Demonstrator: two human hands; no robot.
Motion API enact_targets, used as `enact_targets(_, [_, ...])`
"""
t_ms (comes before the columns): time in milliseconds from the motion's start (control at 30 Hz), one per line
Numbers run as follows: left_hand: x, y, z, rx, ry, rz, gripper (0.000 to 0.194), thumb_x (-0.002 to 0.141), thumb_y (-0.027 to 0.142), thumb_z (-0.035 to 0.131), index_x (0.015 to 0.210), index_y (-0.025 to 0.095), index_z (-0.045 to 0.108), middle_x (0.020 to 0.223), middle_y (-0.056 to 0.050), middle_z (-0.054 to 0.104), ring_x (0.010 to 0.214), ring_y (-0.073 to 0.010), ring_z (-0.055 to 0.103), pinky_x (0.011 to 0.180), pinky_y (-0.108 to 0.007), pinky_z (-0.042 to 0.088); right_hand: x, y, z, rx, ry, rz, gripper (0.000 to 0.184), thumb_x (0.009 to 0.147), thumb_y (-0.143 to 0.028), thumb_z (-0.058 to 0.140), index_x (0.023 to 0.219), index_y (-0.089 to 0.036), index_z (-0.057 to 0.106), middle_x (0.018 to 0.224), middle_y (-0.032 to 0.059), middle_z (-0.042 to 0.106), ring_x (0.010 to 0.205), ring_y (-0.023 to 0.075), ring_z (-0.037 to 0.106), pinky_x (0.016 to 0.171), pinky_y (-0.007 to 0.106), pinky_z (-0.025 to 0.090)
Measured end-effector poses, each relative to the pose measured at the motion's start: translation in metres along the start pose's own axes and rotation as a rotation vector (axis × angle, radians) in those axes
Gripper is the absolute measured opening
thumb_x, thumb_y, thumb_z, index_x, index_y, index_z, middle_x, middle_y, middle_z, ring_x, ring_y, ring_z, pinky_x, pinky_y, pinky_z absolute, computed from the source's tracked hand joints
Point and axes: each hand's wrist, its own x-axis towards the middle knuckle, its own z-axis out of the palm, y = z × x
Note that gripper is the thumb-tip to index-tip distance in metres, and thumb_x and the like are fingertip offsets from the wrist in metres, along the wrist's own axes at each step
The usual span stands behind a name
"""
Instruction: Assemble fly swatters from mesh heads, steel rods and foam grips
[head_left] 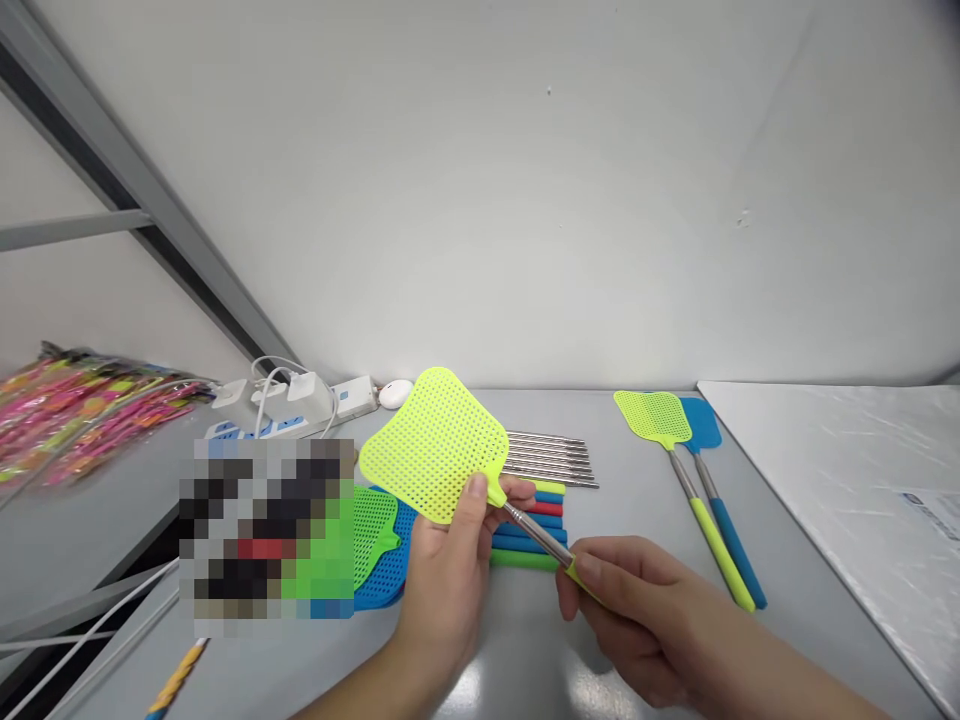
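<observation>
I hold a yellow-green fly swatter over the grey table [525, 650]. My left hand [450, 570] pinches the lower corner of its mesh head [435, 445] between thumb and fingers. My right hand [637, 610] is closed around the yellow handle grip, with the metal rod [536, 535] spanning between the two hands. Just behind the hands lie several loose handles [536, 520] with green, blue and red grips and metal rods [551, 455].
Two finished swatters, one yellow [675, 450] and one blue [712, 470], lie to the right. Green and blue mesh heads [382, 550] are stacked on the left. A power strip [292, 400] sits at the back, packaged coloured items [82, 405] far left, a plastic-wrapped sheet [847, 470] right.
</observation>
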Motion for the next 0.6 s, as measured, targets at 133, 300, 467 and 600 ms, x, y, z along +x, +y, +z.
enact_targets(133, [0.010, -0.005, -0.003, -0.036, -0.038, -0.127, 0.021, 0.089, 0.037, 0.063, 0.088, 0.016, 0.068, 0.084, -0.005, 0.071, 0.083, -0.0191, 0.067, 0.077, -0.031, 0.052, 0.006, 0.002, -0.004, 0.105, -0.043, 0.051, 0.034, 0.094, -0.048, 0.048, 0.082, -0.018, 0.059, 0.046, -0.0103, 0.032, 0.032, 0.0035, 0.017, 0.033, 0.021, 0.010])
enact_targets(300, [0.011, -0.012, -0.008, -0.098, -0.196, -0.243, 0.025, 0.094, 0.038, 0.056, 0.097, 0.016, 0.066, 0.090, -0.007, 0.067, 0.083, -0.0170, 0.062, 0.073, -0.029, 0.049, 0.013, 0.006, -0.007, -0.223, 0.138, -0.119, 0.038, 0.096, -0.051, 0.043, 0.085, -0.019, 0.061, 0.045, -0.0098, 0.031, 0.037, 0.0055, 0.019, 0.037, 0.020, 0.015])
enact_targets(467, [-0.001, -0.013, -0.008, -0.014, -0.320, -0.234, 0.028, 0.095, 0.040, 0.053, 0.108, 0.018, 0.064, 0.102, -0.008, 0.064, 0.097, -0.0198, 0.059, 0.084, -0.034, 0.048, 0.013, 0.011, -0.006, -0.900, 0.298, -0.469, 0.031, 0.097, -0.043, 0.044, 0.083, -0.021, 0.061, 0.068, 0.0000, 0.055, 0.063, 0.0137, 0.050, 0.058, 0.025, 0.036])
enact_targets(600, [0.001, -0.010, -0.005, -0.008, -0.232, -0.157, 0.043, 0.098, 0.050, 0.040, 0.109, 0.016, 0.064, 0.102, -0.011, 0.066, 0.095, -0.0216, 0.060, 0.086, -0.037, 0.048, 0.017, 0.020, -0.015, -1.290, 0.410, -0.606, 0.026, 0.099, -0.034, 0.038, 0.088, -0.022, 0.058, 0.075, 0.0021, 0.060, 0.064, 0.0156, 0.052, 0.059, 0.027, 0.035])
